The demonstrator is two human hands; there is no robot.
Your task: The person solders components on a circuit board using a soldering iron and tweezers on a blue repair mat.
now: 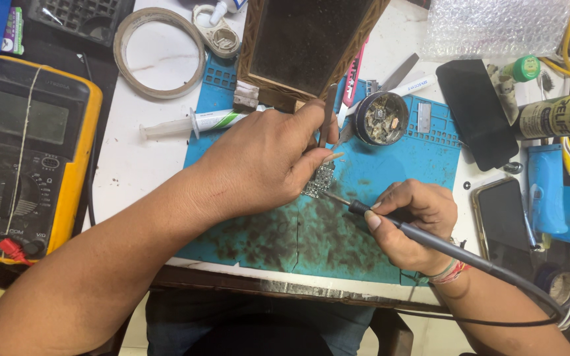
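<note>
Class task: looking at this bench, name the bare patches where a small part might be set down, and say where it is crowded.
Free: white bench top between multimeter and blue mat, below the syringe; the mat's stained front strip beneath both hands. Crowded: the mat's top edge around the round tin, and the right side with phones and cables.

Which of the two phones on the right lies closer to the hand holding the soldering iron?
The gold-edged phone at the mat's lower right, beside the right hand; the plain black phone lies farther up.

open mat (pixel 278 244) below circuit board (pixel 318 179), round tin (pixel 382 118) crowding above
</note>
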